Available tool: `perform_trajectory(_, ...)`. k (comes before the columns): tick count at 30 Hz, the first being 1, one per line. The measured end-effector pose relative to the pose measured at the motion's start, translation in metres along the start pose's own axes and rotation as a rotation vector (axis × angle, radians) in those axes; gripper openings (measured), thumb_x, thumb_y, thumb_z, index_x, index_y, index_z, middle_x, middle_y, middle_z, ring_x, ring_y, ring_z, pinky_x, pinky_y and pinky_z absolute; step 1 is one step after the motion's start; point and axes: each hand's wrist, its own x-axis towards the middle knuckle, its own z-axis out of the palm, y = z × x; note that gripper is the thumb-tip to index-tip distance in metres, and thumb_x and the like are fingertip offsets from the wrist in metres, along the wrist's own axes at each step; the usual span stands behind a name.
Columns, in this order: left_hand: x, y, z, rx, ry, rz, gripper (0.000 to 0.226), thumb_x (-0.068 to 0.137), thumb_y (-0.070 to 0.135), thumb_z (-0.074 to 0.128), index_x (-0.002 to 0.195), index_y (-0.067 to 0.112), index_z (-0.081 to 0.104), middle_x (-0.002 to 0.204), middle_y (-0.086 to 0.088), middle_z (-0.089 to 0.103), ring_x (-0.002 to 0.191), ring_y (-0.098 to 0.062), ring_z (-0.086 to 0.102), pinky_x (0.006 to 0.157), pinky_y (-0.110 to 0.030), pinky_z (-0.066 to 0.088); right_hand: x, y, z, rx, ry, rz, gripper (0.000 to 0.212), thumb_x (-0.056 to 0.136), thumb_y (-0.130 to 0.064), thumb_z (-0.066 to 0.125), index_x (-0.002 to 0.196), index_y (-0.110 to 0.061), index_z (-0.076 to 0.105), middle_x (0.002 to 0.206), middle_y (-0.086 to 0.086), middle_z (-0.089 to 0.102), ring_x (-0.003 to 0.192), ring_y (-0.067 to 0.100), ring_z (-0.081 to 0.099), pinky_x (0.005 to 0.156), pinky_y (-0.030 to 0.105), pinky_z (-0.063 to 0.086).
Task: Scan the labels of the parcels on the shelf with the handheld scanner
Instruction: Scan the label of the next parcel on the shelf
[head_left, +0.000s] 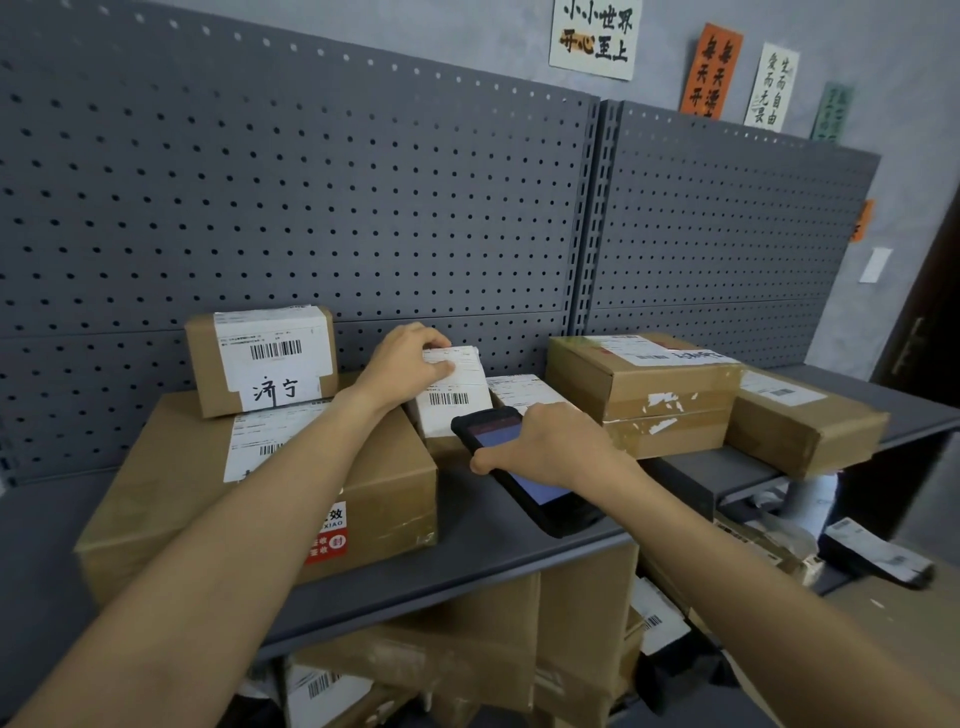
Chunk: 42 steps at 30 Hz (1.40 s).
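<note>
My left hand (405, 364) grips the top of a small parcel (452, 395) with a white barcode label, holding it tilted up on the grey shelf (467, 551). My right hand (550, 447) holds a black handheld scanner (524, 483), its lit screen facing up and its top end just below the parcel's barcode. A large cardboard box (374, 499) with a red sticker lies under my left forearm. On it sits a smaller box (260, 358) with handwritten characters on its label.
Two stacked boxes (644, 389) and a flatter one (800, 426) lie on the shelf's right part. A perforated grey back panel (363, 208) stands behind. More parcels (467, 649) fill the lower shelf. A dark door (924, 338) is at the far right.
</note>
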Motion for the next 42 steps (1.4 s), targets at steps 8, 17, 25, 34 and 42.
perform_trajectory(8, -0.002, 0.001, -0.001, -0.029, 0.007, 0.023, 0.032, 0.083, 0.021, 0.069, 0.113, 0.010, 0.068, 0.116, -0.008, 0.063, 0.111, -0.024, 0.056, 0.089, -0.035, 0.044, -0.008, -0.006, 0.001, -0.032, 0.010, -0.001, 0.057, 0.074, -0.064, 0.063, 0.060, -0.015, 0.036, 0.073, 0.002, 0.048, 0.077, 0.024, 0.051, 0.050, 0.026, 0.031)
perform_trajectory(17, 0.000, -0.003, 0.001, -0.030, -0.002, 0.010, 0.032, 0.084, 0.021, 0.068, 0.114, 0.010, 0.067, 0.116, -0.008, 0.062, 0.111, -0.025, 0.055, 0.087, -0.035, 0.043, -0.011, -0.005, 0.000, -0.010, 0.021, 0.029, 0.056, 0.073, -0.064, 0.063, 0.087, -0.011, 0.051, 0.089, 0.004, 0.056, 0.085, 0.025, 0.055, 0.056, 0.029, 0.037)
perform_trajectory(25, 0.003, -0.007, 0.005, 0.004, -0.026, -0.035, 0.034, 0.089, 0.022, 0.062, 0.121, 0.009, 0.063, 0.122, -0.010, 0.060, 0.112, -0.025, 0.055, 0.084, -0.034, 0.047, -0.011, -0.003, -0.005, 0.010, -0.013, 0.034, 0.054, 0.073, -0.062, 0.066, 0.064, -0.015, 0.041, 0.071, 0.000, 0.048, 0.078, 0.024, 0.053, 0.050, 0.027, 0.032)
perform_trajectory(34, 0.005, -0.017, 0.008, 0.015, -0.191, -0.170, 0.037, 0.096, 0.023, 0.052, 0.127, 0.005, 0.060, 0.128, -0.014, 0.063, 0.110, -0.028, 0.061, 0.075, -0.029, 0.045, -0.009, 0.007, -0.009, 0.050, -0.025, 0.042, 0.053, 0.074, -0.060, 0.067, 0.064, -0.015, 0.041, 0.070, -0.002, 0.046, 0.077, 0.024, 0.051, 0.050, 0.027, 0.033)
perform_trajectory(42, 0.008, -0.021, 0.013, 0.128, -0.355, -0.193, 0.033, 0.097, 0.026, 0.048, 0.118, 0.007, 0.066, 0.111, -0.010, 0.066, 0.108, -0.027, 0.061, 0.089, -0.037, 0.047, -0.001, 0.022, -0.012, 0.060, -0.011, 0.064, 0.052, 0.071, -0.060, 0.068, 0.063, -0.015, 0.042, 0.067, -0.001, 0.047, 0.074, 0.024, 0.052, 0.049, 0.028, 0.032)
